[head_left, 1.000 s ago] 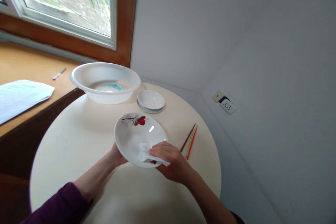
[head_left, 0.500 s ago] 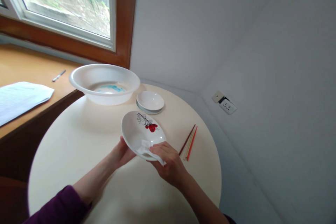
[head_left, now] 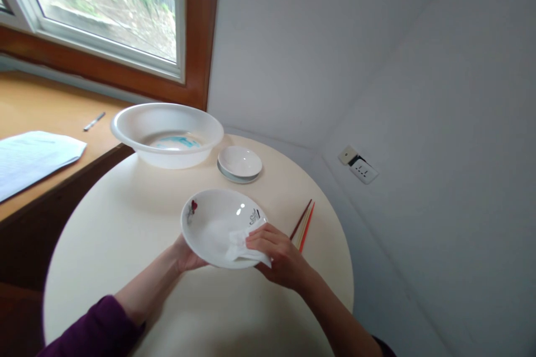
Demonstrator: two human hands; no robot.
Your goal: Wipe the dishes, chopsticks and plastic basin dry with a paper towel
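Observation:
A white plate with a red flower print [head_left: 213,223] is held just above the round cream table [head_left: 125,223]. My left hand [head_left: 186,256] grips its near-left rim from below, mostly hidden by the plate. My right hand [head_left: 276,254] is closed on a white cloth [head_left: 243,245] and presses it against the plate's near-right rim. A small red mark shows on the plate's left edge and a dark print by my right fingers.
A large white basin [head_left: 167,131] with blue on its bottom stands at the table's back. Beside it is a stack of small white dishes [head_left: 239,163]. Chopsticks [head_left: 304,223] lie to the right. Papers [head_left: 33,156] and a pen [head_left: 94,120] rest on the wooden sill.
The plate has been turned in my hands: the red flower went from the far side round to the left edge. The cloth stays on the near rim.

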